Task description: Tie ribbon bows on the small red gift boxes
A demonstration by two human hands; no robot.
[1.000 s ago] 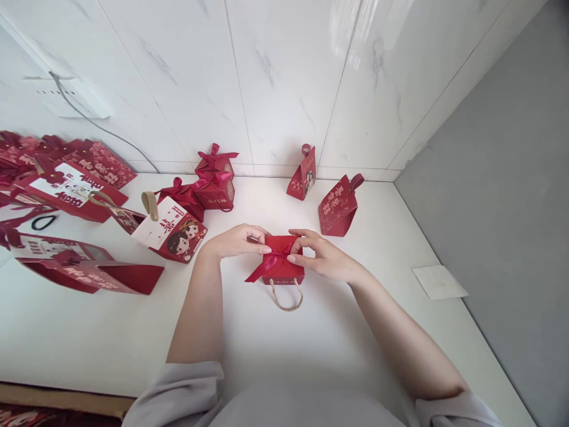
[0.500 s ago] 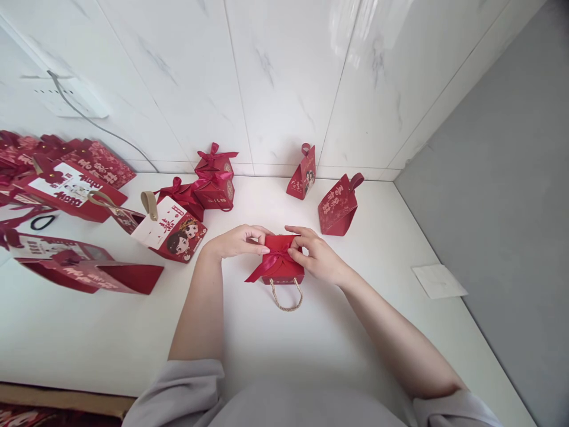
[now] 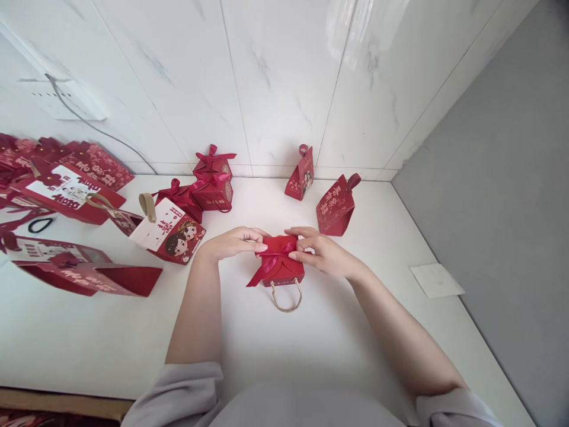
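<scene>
A small red gift box (image 3: 284, 274) with a beige rope handle (image 3: 286, 298) stands on the white table (image 3: 311, 344) in front of me. A red satin ribbon (image 3: 267, 264) crosses its top and trails down to the left. My left hand (image 3: 233, 242) pinches the ribbon at the box's left top edge. From the right, my right hand (image 3: 322, 254) pinches the ribbon at the top of the box, fingers curled together. Both hands rest against the box.
Finished red ribboned boxes (image 3: 212, 185) sit behind to the left, and two red pouch boxes (image 3: 336, 204) stand near the wall. Flat red cartons and a printed bag (image 3: 166, 230) lie at the left. A white paper slip (image 3: 436, 280) lies at the right.
My right hand's fingers have shifted slightly along the ribbon on the box top, and the view has drifted a little. The box stays where it was.
</scene>
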